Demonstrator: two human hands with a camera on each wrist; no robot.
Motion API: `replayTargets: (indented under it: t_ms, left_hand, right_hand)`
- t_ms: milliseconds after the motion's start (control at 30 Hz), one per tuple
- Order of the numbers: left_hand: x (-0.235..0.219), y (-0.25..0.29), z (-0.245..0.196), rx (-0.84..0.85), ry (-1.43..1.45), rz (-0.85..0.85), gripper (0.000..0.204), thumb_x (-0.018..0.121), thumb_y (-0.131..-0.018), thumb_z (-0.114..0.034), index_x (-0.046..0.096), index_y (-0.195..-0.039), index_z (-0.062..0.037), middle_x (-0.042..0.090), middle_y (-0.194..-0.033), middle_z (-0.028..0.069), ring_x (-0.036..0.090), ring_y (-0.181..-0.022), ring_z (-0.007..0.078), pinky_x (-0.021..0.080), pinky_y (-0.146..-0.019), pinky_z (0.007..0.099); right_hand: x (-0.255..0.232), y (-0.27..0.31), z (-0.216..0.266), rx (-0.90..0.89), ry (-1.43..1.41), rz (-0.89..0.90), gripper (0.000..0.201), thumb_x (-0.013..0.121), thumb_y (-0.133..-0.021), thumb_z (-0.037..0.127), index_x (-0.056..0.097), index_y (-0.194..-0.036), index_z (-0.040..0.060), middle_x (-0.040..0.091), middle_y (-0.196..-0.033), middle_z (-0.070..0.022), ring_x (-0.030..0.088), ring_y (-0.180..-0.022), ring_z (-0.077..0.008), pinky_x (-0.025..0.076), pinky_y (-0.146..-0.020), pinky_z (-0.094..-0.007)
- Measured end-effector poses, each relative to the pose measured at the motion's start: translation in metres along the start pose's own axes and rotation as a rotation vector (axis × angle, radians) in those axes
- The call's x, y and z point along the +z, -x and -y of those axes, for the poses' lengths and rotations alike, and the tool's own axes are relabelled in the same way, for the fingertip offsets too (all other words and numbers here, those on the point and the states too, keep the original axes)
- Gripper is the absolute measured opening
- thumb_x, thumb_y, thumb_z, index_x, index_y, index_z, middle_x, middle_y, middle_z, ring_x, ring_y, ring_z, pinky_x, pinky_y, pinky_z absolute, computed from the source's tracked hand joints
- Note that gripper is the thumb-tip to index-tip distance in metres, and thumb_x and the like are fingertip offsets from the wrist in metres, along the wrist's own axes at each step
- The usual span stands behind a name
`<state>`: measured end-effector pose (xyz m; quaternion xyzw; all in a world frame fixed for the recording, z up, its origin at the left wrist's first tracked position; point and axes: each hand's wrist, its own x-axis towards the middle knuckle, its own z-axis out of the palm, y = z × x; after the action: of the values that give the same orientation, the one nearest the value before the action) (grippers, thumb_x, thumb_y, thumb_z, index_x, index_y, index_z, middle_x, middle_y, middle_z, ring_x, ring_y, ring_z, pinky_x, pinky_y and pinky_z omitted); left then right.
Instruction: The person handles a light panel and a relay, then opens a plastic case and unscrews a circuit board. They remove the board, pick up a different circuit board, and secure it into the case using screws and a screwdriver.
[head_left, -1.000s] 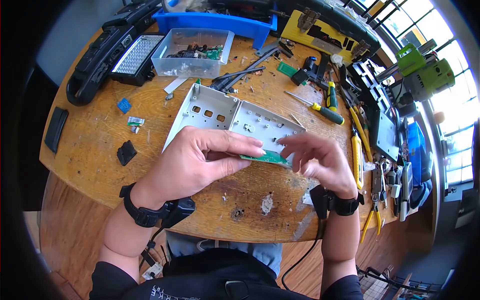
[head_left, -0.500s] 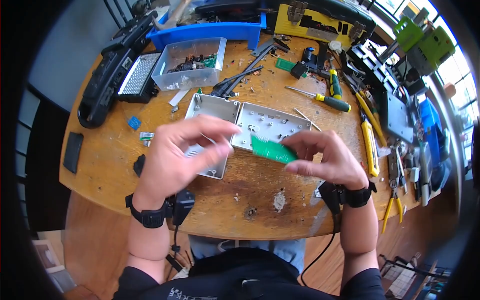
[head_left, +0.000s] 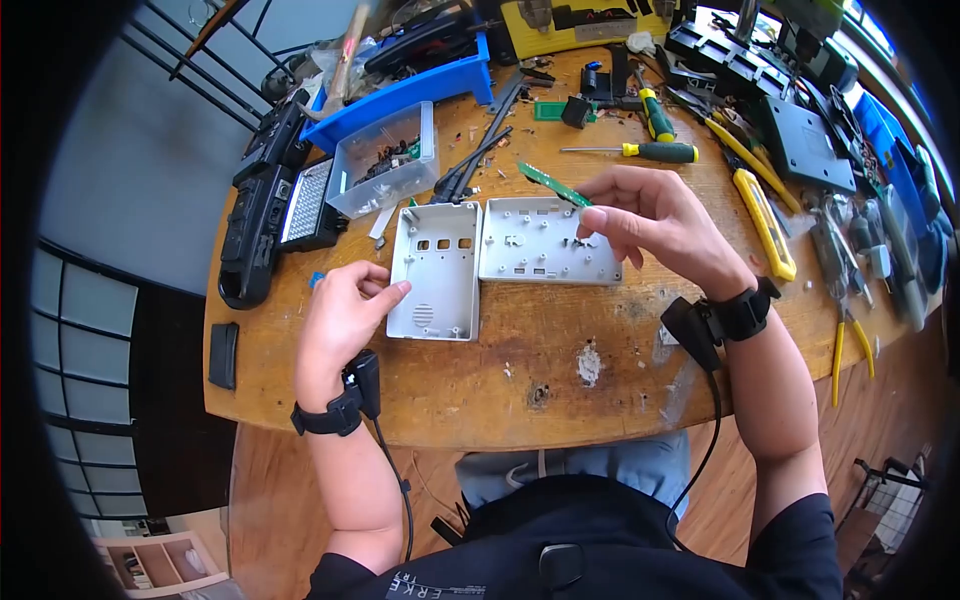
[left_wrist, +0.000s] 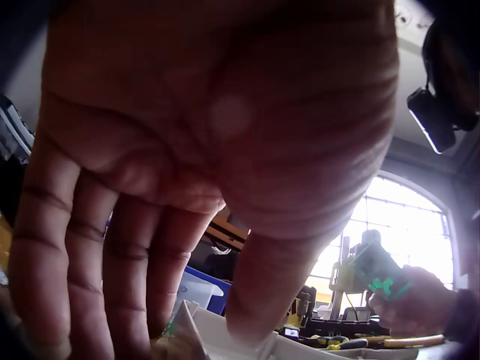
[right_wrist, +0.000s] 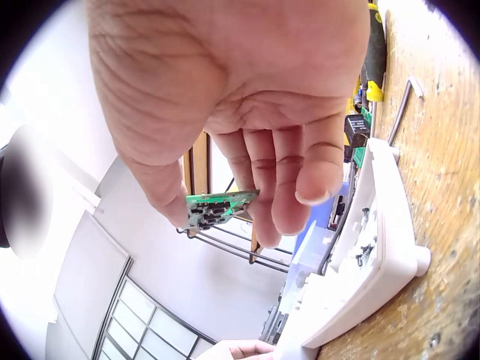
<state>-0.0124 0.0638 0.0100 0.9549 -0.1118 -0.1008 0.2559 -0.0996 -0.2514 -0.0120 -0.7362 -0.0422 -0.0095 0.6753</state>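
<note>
In the head view, my right hand [head_left: 645, 215] pinches a green circuit board [head_left: 550, 184] by one end, thumb against fingers, above the grey-white lid half [head_left: 520, 262]. The right wrist view shows small dark components on the circuit board [right_wrist: 214, 214]. My left hand [head_left: 345, 310] is at the left wall of the deeper plastic case half [head_left: 440, 285], its thumb tip overlapping the rim. Seen from the left wrist, the fingers [left_wrist: 131, 255] extend nearly straight, with the case corner [left_wrist: 191, 330] between them and the thumb. Both case halves lie side by side, insides up.
Behind the case stand a clear bin [head_left: 385, 180] of parts and a blue tray [head_left: 400, 92]. A screwdriver [head_left: 650, 152] lies beyond the lid. On the right are a yellow utility knife [head_left: 765, 235] and yellow-handled pliers [head_left: 840, 360]. Scraps dot the wooden bench [head_left: 480, 400].
The circuit board passed from my left hand to my right, which raised it over the lid. My left hand moved down to the case's left wall. The head view shifted left.
</note>
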Motion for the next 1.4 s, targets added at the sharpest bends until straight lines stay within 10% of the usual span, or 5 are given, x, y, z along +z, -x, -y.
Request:
replayTargets:
  t_ms: [833, 867, 967, 1133, 1400]
  left_hand:
    - [0.024, 0.122, -0.018, -0.015, 0.147, -0.111, 0.015, 0.067, -0.082, -0.004, 0.061, -0.072, 0.006, 0.058, -0.055, 0.0026, 0.051, -0.051, 0.0027, 0.04, -0.047, 0.0219]
    - [0.027, 0.122, -0.023, -0.018, 0.154, -0.105, 0.016, 0.067, -0.08, -0.006, 0.061, -0.07, 0.0048, 0.061, -0.057, 0.0152, 0.06, -0.048, 0.0178, 0.047, -0.05, 0.0295]
    - [0.044, 0.121, -0.025, 0.13, 0.082, -0.114, 0.019, 0.068, -0.081, -0.007, 0.06, -0.069, 0.0059, 0.059, -0.053, 0.0103, 0.054, -0.046, 0.0098, 0.043, -0.047, 0.0264]
    - [0.058, 0.116, -0.036, 0.189, 0.004, -0.06, 0.022, 0.067, -0.078, -0.009, 0.06, -0.063, 0.0061, 0.056, -0.055, 0.0215, 0.059, -0.046, 0.0304, 0.044, -0.047, 0.033]
    - [0.029, 0.094, -0.033, 0.242, -0.028, -0.016, 0.022, 0.068, -0.083, -0.012, 0.063, -0.068, 0.0045, 0.056, -0.054, 0.0154, 0.056, -0.047, 0.0192, 0.043, -0.049, 0.0309]
  right_hand:
    - [0.015, 0.007, 0.009, -0.058, 0.013, 0.084, 0.044, 0.074, -0.084, 0.035, 0.064, -0.106, -0.0018, 0.061, -0.075, 0.0011, 0.053, -0.06, -0.0019, 0.04, -0.049, -0.0176]
    - [0.015, 0.008, 0.009, -0.079, 0.032, 0.09, 0.045, 0.074, -0.084, 0.035, 0.063, -0.107, -0.002, 0.062, -0.077, 0.0007, 0.052, -0.061, -0.0019, 0.04, -0.05, -0.018]
    - [0.02, 0.009, 0.007, -0.142, 0.069, 0.085, 0.046, 0.075, -0.083, 0.035, 0.063, -0.108, -0.0022, 0.063, -0.081, -0.0001, 0.051, -0.062, -0.002, 0.039, -0.05, -0.0189]
    - [0.022, 0.008, 0.003, -0.227, 0.145, 0.092, 0.045, 0.077, -0.081, 0.033, 0.063, -0.107, -0.0019, 0.066, -0.084, -0.0029, 0.049, -0.061, -0.003, 0.04, -0.052, -0.0201]
    - [0.034, 0.01, 0.008, -0.521, 0.673, 0.07, 0.036, 0.078, -0.074, 0.026, 0.065, -0.098, 0.0045, 0.062, -0.084, -0.0094, 0.06, -0.074, -0.024, 0.049, -0.068, -0.0341]
